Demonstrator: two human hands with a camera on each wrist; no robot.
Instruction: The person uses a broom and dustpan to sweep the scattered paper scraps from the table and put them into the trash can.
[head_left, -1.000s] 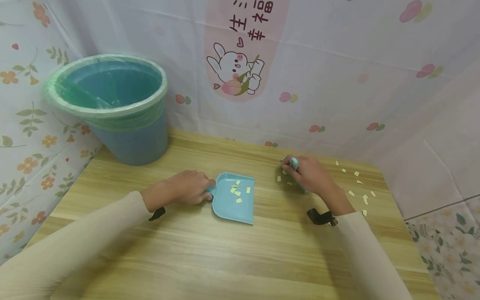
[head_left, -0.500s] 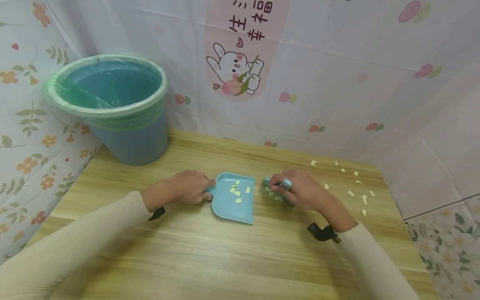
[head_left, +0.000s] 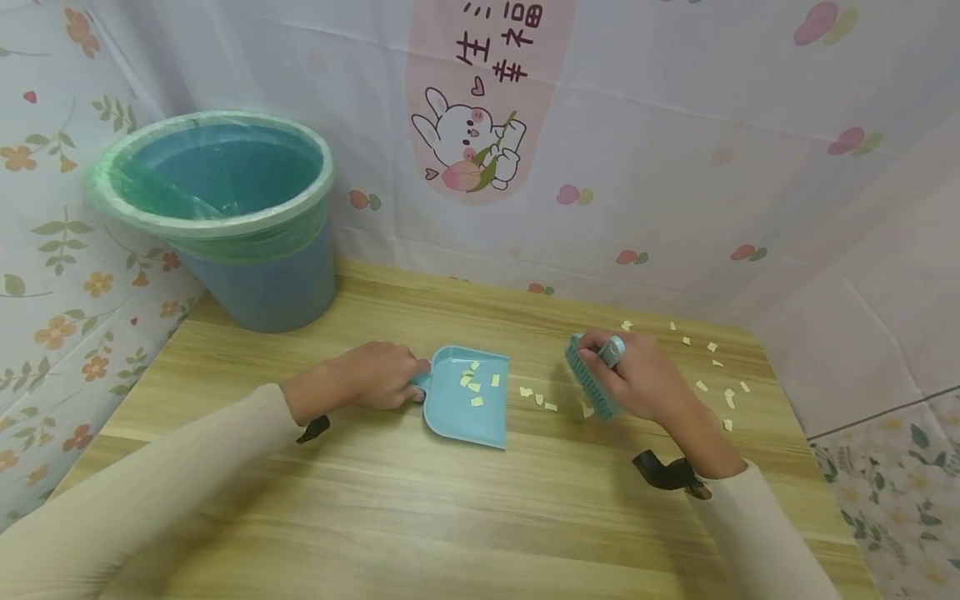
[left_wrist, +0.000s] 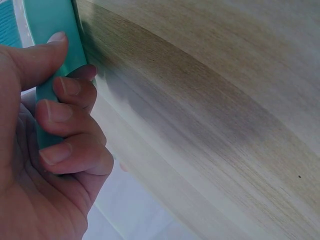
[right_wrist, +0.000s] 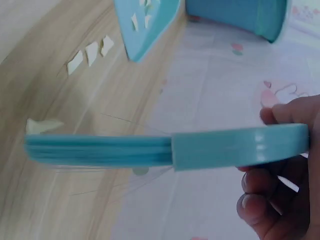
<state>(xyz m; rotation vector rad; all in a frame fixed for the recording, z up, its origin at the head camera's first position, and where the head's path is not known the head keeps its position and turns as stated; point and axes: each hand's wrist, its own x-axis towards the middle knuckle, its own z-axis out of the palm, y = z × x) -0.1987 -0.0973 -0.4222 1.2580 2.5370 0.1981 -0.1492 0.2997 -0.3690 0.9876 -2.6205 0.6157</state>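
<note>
My left hand (head_left: 380, 375) grips the short handle of a light blue dustpan (head_left: 468, 421), which lies on the table with its wide mouth facing right. Several pale yellow paper scraps (head_left: 477, 401) sit inside the pan. In the left wrist view, curled fingers and a thumb (left_wrist: 58, 37) hold that handle. To the right, my right hand (head_left: 633, 375) holds a matching blue brush (head_left: 592, 385) by its looped handle, bristles toward the pan. Between brush and pan lie several loose scraps (head_left: 538, 400). One scrap (right_wrist: 42, 126) shows right at the bristle tips in the right wrist view.
A blue bin (head_left: 270, 287) with a green liner stands at the table's back left. More paper scraps (head_left: 730, 397) are scattered over the right side of the wooden table (head_left: 450, 517). A printed cloth (head_left: 637, 167) hangs along the back edge.
The brush swept left and toward me with several scraps, then drew back right, leaving them near the dustpan's mouth. The left hand and dustpan have stayed in place.
</note>
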